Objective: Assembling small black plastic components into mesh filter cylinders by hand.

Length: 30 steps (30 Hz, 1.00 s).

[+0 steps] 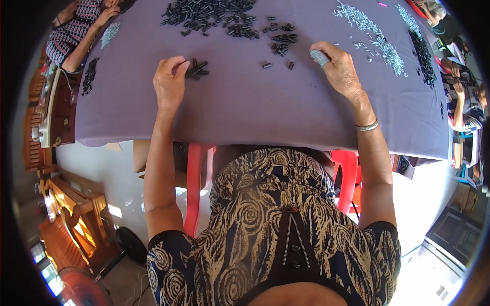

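Observation:
My left hand (171,80) is closed at the left of the table, thumb and fingertips together beside a small cluster of black cylinders (198,70). Whether a piece sits in that pinch is hidden. Farther right, my right hand (341,70) is also closed, its forefinger curled over a digit with a grey wrapping (320,58). Anything it pinches is too small to make out. Two loose black cylinders (267,65) lie between the hands, nearer the right one. Beyond them a small group of the same cylinders (282,43) trails off from a large black heap (209,13).
A purple cloth (245,112) covers the table. Small silver pieces (377,38) are strewn at the right, with more black pieces (422,58) past them. Other people sit at the left (74,38) and right edges. A red chair (193,178) is beneath me.

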Tool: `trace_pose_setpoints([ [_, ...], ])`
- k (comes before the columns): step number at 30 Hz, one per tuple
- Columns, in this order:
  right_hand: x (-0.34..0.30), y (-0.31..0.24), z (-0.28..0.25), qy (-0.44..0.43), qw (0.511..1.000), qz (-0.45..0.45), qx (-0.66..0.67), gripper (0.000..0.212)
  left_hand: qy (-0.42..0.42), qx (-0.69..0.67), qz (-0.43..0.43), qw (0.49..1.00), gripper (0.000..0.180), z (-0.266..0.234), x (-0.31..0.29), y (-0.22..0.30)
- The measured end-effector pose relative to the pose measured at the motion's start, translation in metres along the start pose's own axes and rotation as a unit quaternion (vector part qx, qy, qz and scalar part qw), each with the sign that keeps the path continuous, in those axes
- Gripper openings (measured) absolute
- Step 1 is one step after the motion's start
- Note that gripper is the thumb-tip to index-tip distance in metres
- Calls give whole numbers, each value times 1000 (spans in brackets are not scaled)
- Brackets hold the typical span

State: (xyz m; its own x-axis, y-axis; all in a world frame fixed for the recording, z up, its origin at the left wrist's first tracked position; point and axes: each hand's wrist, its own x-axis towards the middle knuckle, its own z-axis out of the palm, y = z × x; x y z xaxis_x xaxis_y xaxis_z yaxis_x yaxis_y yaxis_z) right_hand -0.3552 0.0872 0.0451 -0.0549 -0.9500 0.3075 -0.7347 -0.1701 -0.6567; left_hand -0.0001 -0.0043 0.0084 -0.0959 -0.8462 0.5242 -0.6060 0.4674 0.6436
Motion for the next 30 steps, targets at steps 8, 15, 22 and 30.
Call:
trace_pose_setpoints([
  [8,0,-5,11,-74,994,-85,-4,18,-36,28,-33,998,14,-6,-2,-2],
  [15,1,-13,26,-93,993,-52,-52,20,15,15,69,997,15,7,6,32],
  [22,-5,-15,33,-22,992,-115,-51,20,-142,-213,22,966,12,68,-14,91],
  [30,-12,-25,32,88,982,-164,-22,25,-264,-365,-155,879,20,103,-21,127],
])
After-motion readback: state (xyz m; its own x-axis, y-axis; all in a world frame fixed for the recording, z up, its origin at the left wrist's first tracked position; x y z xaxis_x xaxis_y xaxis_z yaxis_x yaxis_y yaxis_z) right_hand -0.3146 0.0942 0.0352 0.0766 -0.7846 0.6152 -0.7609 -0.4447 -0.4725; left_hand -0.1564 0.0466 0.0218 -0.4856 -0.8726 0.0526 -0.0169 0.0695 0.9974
